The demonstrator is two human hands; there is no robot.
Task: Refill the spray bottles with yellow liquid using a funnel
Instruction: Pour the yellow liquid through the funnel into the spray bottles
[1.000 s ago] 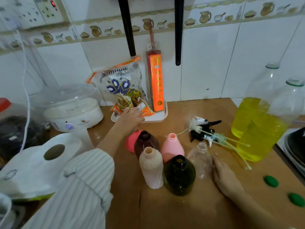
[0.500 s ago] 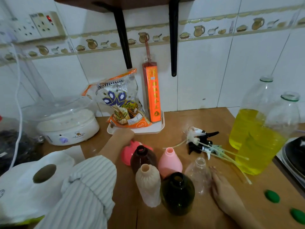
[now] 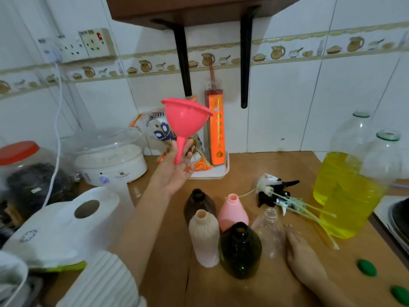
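Funnel [image 3: 186, 122]: lifted off tabletop [image 3: 254, 167] since a moment ago, spout pinched in left grip [image 3: 177, 171], raised behind bottles [image 3: 240, 249]. Right grip [image 3: 303, 253]: flat, fingers apart, beside bottles. Seating funnel likely next.

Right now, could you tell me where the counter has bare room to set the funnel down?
Bare wood lies left of the bottles, below the left hand holding the funnel, and at the near edge before the dark green bottle. Crowded: spray heads between the bottles and jugs.

Tissue roll [image 3: 64, 224], white cooker [image 3: 110, 160], snack bag [image 3: 159, 129] on tray [image 3: 223, 171].
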